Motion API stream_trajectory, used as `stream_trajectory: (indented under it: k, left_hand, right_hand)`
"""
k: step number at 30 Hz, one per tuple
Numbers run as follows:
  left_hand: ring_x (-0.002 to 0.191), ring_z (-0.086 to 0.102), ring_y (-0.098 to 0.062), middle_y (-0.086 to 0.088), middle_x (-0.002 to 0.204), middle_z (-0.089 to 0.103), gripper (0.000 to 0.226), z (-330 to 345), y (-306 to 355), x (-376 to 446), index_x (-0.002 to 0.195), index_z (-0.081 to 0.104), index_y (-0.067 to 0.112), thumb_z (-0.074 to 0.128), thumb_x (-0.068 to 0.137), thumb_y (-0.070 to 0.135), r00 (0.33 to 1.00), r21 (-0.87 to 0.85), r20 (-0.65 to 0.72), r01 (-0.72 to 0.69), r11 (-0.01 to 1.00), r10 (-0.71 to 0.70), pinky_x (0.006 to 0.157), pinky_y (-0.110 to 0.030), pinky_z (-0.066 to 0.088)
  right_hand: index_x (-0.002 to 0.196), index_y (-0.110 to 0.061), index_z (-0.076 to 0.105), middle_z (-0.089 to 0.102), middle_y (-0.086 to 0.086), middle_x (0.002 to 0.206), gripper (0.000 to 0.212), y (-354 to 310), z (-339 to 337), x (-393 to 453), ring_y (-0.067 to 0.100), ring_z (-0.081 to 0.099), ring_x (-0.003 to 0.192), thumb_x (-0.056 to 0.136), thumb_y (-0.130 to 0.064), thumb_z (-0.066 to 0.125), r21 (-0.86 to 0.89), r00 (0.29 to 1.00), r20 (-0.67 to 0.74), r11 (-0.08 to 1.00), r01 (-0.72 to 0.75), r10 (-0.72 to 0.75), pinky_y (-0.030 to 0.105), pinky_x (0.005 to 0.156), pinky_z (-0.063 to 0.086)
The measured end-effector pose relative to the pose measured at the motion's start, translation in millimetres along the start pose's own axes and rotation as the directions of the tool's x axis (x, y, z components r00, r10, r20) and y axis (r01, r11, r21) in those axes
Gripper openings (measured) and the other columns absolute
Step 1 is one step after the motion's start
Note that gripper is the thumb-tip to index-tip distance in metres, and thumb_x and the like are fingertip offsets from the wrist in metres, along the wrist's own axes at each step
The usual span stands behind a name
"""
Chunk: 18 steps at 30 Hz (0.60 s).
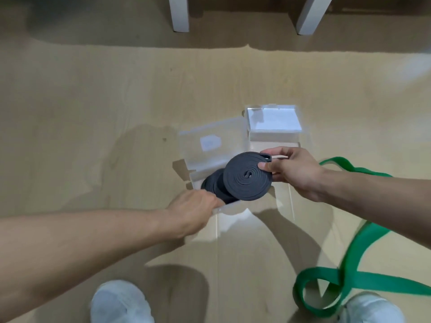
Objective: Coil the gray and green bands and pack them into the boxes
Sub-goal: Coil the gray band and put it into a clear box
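My right hand (289, 170) pinches a tightly coiled gray band (245, 177) by its right edge, holding it tilted over the left clear plastic box (224, 209). Another coiled gray band (213, 185) lies inside that box, partly hidden behind the held coil. The box's lid (210, 145) stands open behind it. My left hand (193, 209) holds the box's near left corner. A second clear box (275, 138) with its lid up sits just to the right. The green band (363, 243) lies uncoiled in loose loops on the floor at the right.
Everything rests on a light wooden floor (93, 113). Two white furniture legs (179, 15) stand at the far edge. My feet in white shoes (119, 304) show at the bottom, the right one beside the green loops.
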<state>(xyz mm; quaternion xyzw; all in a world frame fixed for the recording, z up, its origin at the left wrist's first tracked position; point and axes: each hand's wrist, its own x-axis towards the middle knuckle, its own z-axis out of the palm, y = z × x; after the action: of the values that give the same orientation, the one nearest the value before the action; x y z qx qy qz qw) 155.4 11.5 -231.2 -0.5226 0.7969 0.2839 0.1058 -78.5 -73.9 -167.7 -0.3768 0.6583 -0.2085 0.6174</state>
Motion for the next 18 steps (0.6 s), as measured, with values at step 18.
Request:
stream_trajectory:
  k: [18]
  left_hand:
    - [0.080,0.058,-0.034,-0.006,0.087,0.063,0.024,-18.2,-7.9,0.0,0.108,0.041,0.021,0.059,0.095,0.011,0.996,-0.159,-0.048,-0.088,0.983,0.081,0.073,-0.047,0.053]
  right_hand:
    - [0.100,-0.024,0.073,0.062,0.004,0.082,0.025,44.5,32.1,2.2,0.020,0.066,0.082,0.085,-0.005,0.080,-0.152,0.996,0.015,0.984,0.092,-0.091,0.042,0.095,0.059]
